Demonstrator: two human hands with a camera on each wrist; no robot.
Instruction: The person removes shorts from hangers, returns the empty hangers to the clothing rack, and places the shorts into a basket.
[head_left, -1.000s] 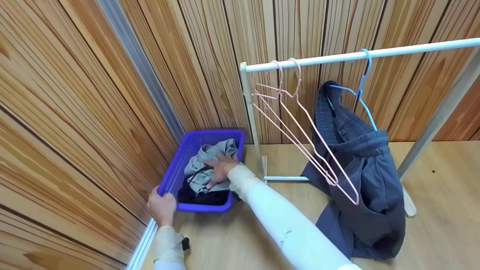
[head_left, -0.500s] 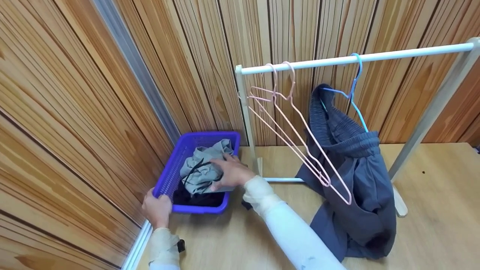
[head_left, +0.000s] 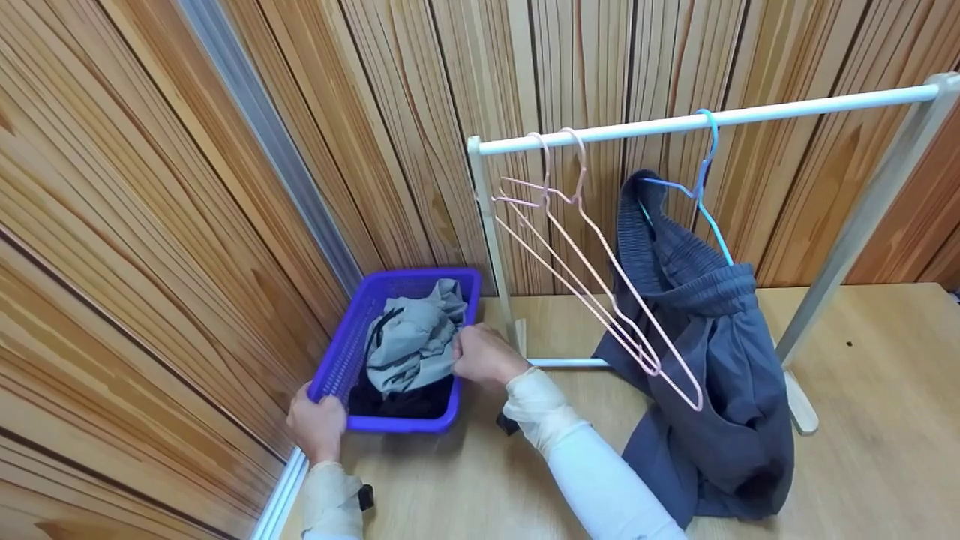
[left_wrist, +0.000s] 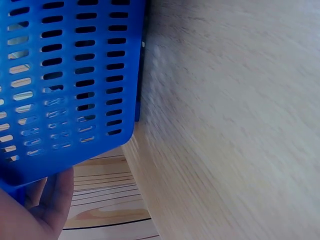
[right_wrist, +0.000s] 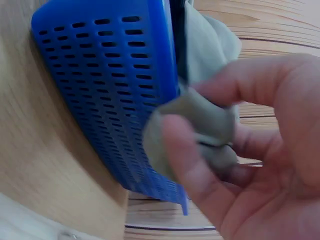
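In my head view, the grey garment (head_left: 416,341) covers part of a black cloth (head_left: 409,403), so I cannot make out the cloth's shape. In the left wrist view, the left hand (left_wrist: 25,222) is cut off at lower left; it is clamped on a corner of the purple basket (head_left: 397,425), left of centre in the head view. Inside, the garment looks crumpled. The right hand (head_left: 486,354) pinches 1 fold of it.
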